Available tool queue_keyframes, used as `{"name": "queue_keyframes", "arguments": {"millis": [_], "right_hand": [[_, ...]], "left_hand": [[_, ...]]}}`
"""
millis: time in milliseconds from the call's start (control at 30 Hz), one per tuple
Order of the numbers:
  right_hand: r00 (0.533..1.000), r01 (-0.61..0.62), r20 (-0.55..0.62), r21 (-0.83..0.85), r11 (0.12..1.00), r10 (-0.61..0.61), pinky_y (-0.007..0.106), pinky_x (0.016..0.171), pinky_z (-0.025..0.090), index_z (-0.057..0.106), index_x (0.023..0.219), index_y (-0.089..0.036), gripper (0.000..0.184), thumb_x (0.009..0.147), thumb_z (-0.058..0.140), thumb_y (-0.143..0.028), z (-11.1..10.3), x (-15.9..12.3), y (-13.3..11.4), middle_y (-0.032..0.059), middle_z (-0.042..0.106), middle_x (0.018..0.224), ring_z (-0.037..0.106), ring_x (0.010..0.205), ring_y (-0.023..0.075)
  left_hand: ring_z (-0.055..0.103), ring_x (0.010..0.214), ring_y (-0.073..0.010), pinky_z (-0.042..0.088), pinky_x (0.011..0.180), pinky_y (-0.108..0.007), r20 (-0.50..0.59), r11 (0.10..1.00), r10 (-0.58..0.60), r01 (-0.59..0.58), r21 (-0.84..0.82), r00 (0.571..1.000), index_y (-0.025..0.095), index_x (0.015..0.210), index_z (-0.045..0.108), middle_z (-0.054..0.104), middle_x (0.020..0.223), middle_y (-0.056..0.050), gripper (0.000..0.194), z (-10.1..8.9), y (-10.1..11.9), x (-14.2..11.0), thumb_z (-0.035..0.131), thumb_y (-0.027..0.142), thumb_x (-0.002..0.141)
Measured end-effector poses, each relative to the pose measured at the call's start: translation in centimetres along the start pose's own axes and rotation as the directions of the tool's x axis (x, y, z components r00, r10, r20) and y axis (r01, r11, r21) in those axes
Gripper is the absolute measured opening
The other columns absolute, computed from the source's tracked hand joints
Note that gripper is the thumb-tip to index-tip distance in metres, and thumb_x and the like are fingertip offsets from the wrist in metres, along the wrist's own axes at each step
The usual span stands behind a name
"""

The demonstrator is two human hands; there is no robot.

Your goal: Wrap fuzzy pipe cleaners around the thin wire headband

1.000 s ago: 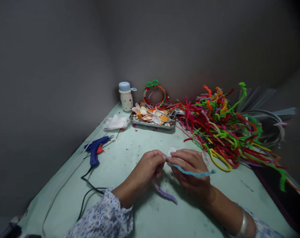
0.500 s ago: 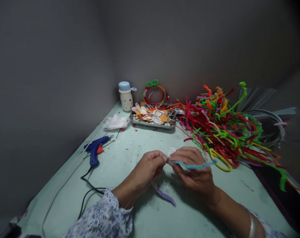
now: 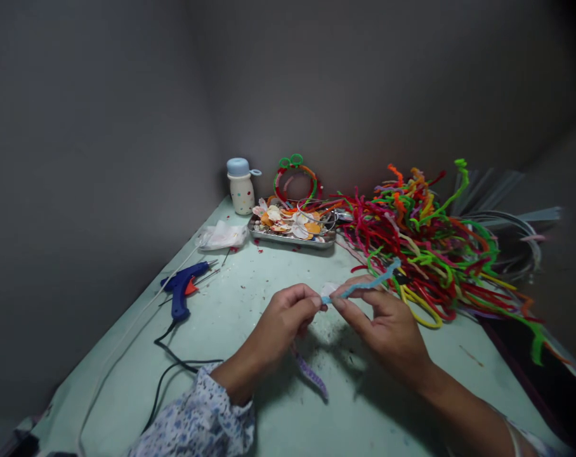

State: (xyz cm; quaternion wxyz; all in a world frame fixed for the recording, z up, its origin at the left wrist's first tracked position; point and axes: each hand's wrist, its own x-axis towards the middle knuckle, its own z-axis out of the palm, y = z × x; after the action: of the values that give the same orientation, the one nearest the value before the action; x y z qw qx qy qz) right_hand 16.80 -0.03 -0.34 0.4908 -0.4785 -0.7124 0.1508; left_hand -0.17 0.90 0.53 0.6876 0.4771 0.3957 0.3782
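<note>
Above the middle of the table, my left hand [image 3: 290,317] pinches one end of a light blue pipe cleaner [image 3: 368,283]. A purple stretch [image 3: 311,376] of fuzzy stem hangs below that hand; whether it joins the blue one is hidden by the fingers. My right hand [image 3: 387,320] grips the blue pipe cleaner between thumb and fingers, just right of the left fingertips. The free blue end points up and to the right. Behind the fingers lies a small whitish piece [image 3: 329,289], partly covered.
At left lies a blue glue gun [image 3: 179,291] with its dark cord. A metal tray [image 3: 292,241] of flower pieces sits at the back beside a bottle [image 3: 241,190] and a plastic bag [image 3: 222,235]. Colourful pipe cleaners [image 3: 425,241] heap at right, and a green-and-red ring [image 3: 315,184] leans behind the tray.
My right hand has turned and re-gripped the blue pipe cleaner, whose free end has swung upward. The purple stretch has shifted slightly left. My left hand has barely moved.
</note>
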Motion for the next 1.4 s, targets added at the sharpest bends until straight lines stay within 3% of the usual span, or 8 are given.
{"name": "queue_keyframes", "arguments": {"millis": [200, 433, 767, 967, 1033, 1100, 1233, 1400], "right_hand": [[0.983, -0.161, 0.109, 0.094, 0.983, 0.151, 0.029, 0.063, 0.048, 0.068, 0.075, -0.021, 0.017, 0.081, 0.062, -0.036, -0.4, 0.5, -0.6, 0.0023, 0.069, 0.075, 0.063, 0.070, 0.0190], [0.879, -0.417, 0.341, 0.211, 0.884, 0.333, 0.025, 0.052, 0.040, 0.064, 0.075, -0.020, 0.025, 0.082, 0.058, -0.044, -1.0, 0.8, -0.3, -0.0020, 0.059, 0.066, 0.053, 0.060, 0.0141], [0.805, -0.556, 0.489, 0.422, 0.716, 0.336, 0.029, 0.062, 0.045, 0.063, 0.075, -0.019, 0.019, 0.083, 0.058, -0.036, -1.1, 0.4, 0.6, 0.0016, 0.057, 0.070, 0.053, 0.067, 0.0167], [0.708, -0.689, 0.580, 0.442, 0.575, 0.403, 0.030, 0.068, 0.043, 0.059, 0.072, -0.018, 0.021, 0.081, 0.059, -0.036, -1.3, 0.6, -0.2, 0.0010, 0.053, 0.069, 0.050, 0.070, 0.0163], [0.693, -0.703, 0.593, 0.426, 0.570, 0.411, 0.029, 0.068, 0.041, 0.058, 0.072, -0.017, 0.021, 0.081, 0.059, -0.036, -1.4, 0.7, -0.4, 0.0002, 0.052, 0.069, 0.048, 0.070, 0.0154], [0.715, -0.678, 0.554, 0.401, 0.616, 0.427, 0.027, 0.063, 0.038, 0.056, 0.073, -0.018, 0.021, 0.080, 0.061, -0.037, -1.4, 0.8, -0.6, -0.0017, 0.050, 0.067, 0.046, 0.066, 0.0137], [0.836, -0.535, 0.339, 0.336, 0.775, 0.430, 0.024, 0.056, 0.035, 0.051, 0.076, -0.022, 0.022, 0.077, 0.066, -0.037, -1.1, 0.8, -1.2, -0.0050, 0.046, 0.066, 0.044, 0.061, 0.0119], [0.966, -0.241, 0.127, 0.120, 0.963, 0.226, 0.026, 0.071, 0.040, 0.059, 0.082, -0.022, 0.008, 0.083, 0.061, -0.030, -0.8, 0.3, -1.9, -0.0012, 0.059, 0.078, 0.054, 0.074, 0.0142]], "left_hand": [[0.028, 0.048, -0.0080, 0.021, 0.047, -0.022, -0.010, 0.989, 0.034, -0.032, 0.144, 0.999, 0.017, 0.074, 0.053, 0.034, 0.053, 0.007, 0.019, 0.1, 0.3, -0.2, 0.056, 0.035, 0.079], [0.032, 0.050, -0.0080, 0.026, 0.050, -0.021, -0.016, 0.963, 0.103, -0.095, 0.253, 0.995, 0.018, 0.073, 0.054, 0.038, 0.055, 0.006, 0.016, 0.3, 0.6, -0.5, 0.054, 0.030, 0.082], [0.035, 0.057, -0.0096, 0.028, 0.053, -0.021, 0.035, 0.906, 0.211, -0.209, 0.369, 0.977, 0.017, 0.078, 0.055, 0.043, 0.062, 0.003, 0.015, 0.6, 0.4, -0.9, 0.051, 0.029, 0.085], [0.037, 0.055, -0.0087, 0.028, 0.051, -0.020, 0.068, 0.869, 0.248, -0.253, 0.425, 0.966, 0.016, 0.078, 0.054, 0.045, 0.063, 0.003, 0.015, 0.6, 0.2, -1.0, 0.051, 0.030, 0.085], [0.036, 0.053, -0.0080, 0.028, 0.050, -0.020, 0.081, 0.857, 0.261, -0.269, 0.440, 0.962, 0.016, 0.079, 0.054, 0.044, 0.062, 0.004, 0.015, 0.6, 0.1, -0.9, 0.051, 0.029, 0.085], [0.035, 0.053, -0.0077, 0.027, 0.050, -0.020, 0.068, 0.854, 0.272, -0.273, 0.442, 0.960, 0.016, 0.079, 0.053, 0.042, 0.061, 0.005, 0.014, 0.5, 0.0, -0.9, 0.051, 0.029, 0.085], [0.033, 0.054, -0.0078, 0.027, 0.050, -0.020, 0.018, 0.867, 0.288, -0.269, 0.419, 0.957, 0.016, 0.078, 0.051, 0.038, 0.060, 0.006, 0.015, 0.5, 0.0, -0.8, 0.051, 0.029, 0.086], [0.033, 0.055, -0.0079, 0.027, 0.050, -0.020, -0.019, 0.877, 0.290, -0.258, 0.406, 0.957, 0.016, 0.078, 0.051, 0.039, 0.062, 0.005, 0.017, 0.5, 0.0, -0.9, 0.050, 0.031, 0.087]]}}
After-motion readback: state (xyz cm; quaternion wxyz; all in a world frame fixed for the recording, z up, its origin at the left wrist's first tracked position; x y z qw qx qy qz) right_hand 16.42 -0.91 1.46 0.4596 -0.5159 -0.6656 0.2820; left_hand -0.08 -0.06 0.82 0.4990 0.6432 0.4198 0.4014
